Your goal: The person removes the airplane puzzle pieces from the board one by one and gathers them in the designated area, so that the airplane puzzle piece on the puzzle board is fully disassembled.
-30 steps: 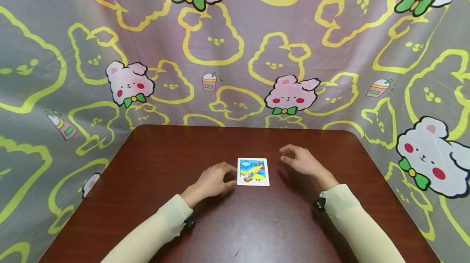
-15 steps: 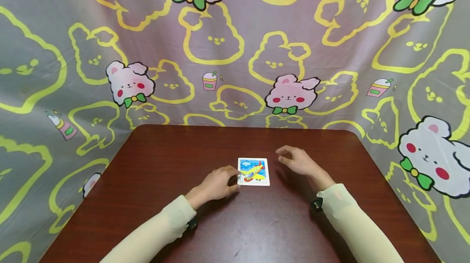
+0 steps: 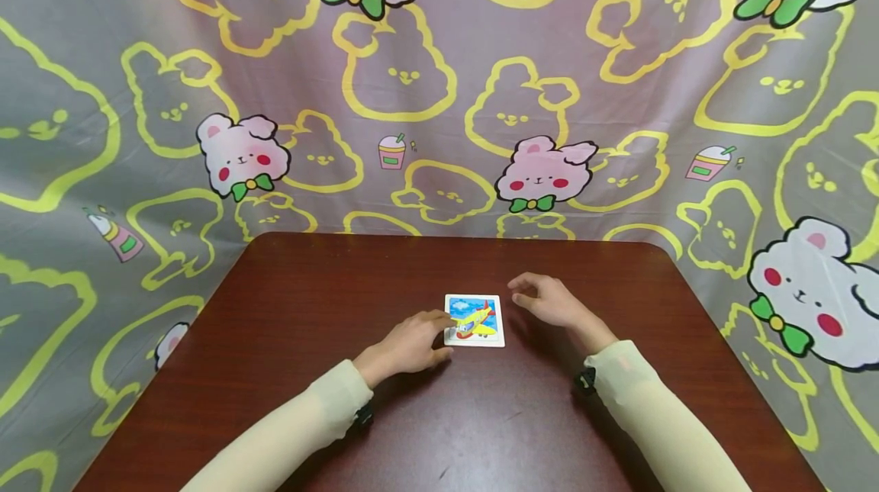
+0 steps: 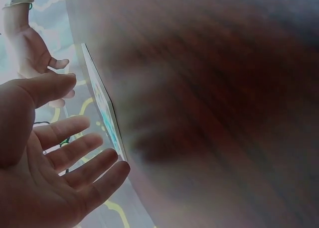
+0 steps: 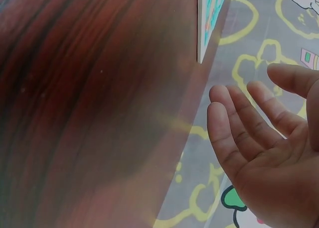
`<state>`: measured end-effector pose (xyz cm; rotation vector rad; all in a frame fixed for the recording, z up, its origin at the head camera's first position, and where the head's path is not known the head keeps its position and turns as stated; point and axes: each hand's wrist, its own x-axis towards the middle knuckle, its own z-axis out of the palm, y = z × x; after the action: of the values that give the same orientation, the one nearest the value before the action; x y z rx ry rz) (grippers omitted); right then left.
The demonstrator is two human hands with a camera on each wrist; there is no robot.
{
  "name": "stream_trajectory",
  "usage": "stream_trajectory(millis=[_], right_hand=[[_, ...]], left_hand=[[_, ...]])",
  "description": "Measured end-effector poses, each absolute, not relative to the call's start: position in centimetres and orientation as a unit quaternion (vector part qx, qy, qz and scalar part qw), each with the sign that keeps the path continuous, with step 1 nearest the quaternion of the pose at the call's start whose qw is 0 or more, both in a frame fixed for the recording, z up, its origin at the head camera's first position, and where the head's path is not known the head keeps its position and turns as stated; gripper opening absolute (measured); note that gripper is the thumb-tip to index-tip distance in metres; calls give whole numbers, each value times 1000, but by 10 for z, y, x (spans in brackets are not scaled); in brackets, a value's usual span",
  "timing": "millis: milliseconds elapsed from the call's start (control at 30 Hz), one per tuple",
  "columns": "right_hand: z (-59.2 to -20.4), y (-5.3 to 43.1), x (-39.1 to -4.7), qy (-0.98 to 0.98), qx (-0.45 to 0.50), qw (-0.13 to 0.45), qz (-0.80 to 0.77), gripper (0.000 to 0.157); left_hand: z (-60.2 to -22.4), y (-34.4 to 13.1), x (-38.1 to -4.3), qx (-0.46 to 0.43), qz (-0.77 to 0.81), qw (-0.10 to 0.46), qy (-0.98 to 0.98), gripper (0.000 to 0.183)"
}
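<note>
A square picture board (image 3: 477,319) with a white border lies flat on the table, printed with a yellow airplane on blue sky. My left hand (image 3: 407,345) is at its left side, fingertips overlapping the left edge in the head view. In the left wrist view that hand (image 4: 70,173) has its fingers spread and extended, the fingertips close to the board (image 4: 102,101). To the right and slightly beyond the board, my right hand (image 3: 552,301) hovers with relaxed fingers. The right wrist view shows that palm (image 5: 269,158) holding nothing, with a corner of the board (image 5: 212,14) a little way off.
The dark reddish-brown table (image 3: 330,271) has rounded far corners. A grey curtain (image 3: 439,42) with yellow outlined animals and white rabbit heads hangs behind it and along both sides. Each wrist wears a small black device (image 3: 586,379) at the cream sleeve's cuff.
My left hand has moved a little right, its fingers now over the board's left edge. The right hand has drifted left toward the board. The board has stayed put.
</note>
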<state>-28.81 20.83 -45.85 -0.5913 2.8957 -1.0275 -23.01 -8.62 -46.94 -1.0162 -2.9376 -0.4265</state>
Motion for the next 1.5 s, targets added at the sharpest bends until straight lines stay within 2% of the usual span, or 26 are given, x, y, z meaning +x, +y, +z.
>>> stream_trajectory(millis=[767, 1500], right_hand=[[-466, 188, -293, 920, -200, 17, -337, 24], [-473, 171, -305, 909, -212, 40, -357, 23]], left_hand=[[-470, -77, -230, -336, -99, -71, -934, 58], [-469, -73, -227, -343, -60, -80, -934, 57]])
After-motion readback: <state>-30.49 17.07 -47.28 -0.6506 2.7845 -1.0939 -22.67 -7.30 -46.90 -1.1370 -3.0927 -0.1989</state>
